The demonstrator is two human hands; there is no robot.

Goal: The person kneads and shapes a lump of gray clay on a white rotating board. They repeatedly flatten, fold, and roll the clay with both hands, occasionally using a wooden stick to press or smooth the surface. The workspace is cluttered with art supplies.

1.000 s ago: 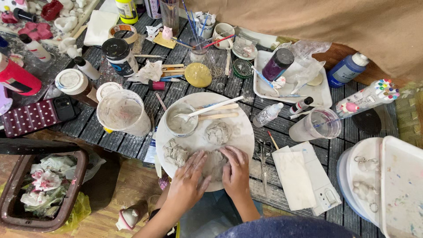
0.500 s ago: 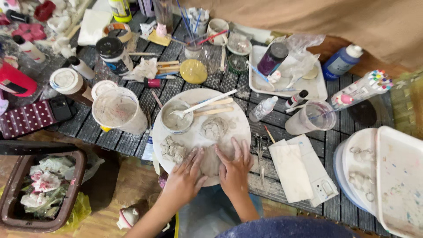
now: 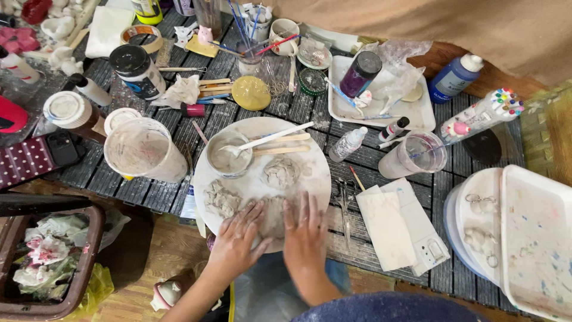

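Clay (image 3: pixel 272 216) at six o'clock on plate (image 3: pixel 319 179) seems soft, sticky; I press left hand (image 3: pixel 238 241) and right hand (image 3: pixel 305 229) flat-open, gripping nothing; better hold its edges.

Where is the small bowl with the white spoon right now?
In the head view, the small bowl sits on the upper left of the round white board, just right of the large plastic cup and above the left hand.

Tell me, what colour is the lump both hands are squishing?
The clay lump is pale grey, seen from the head camera, between the left hand and right hand.
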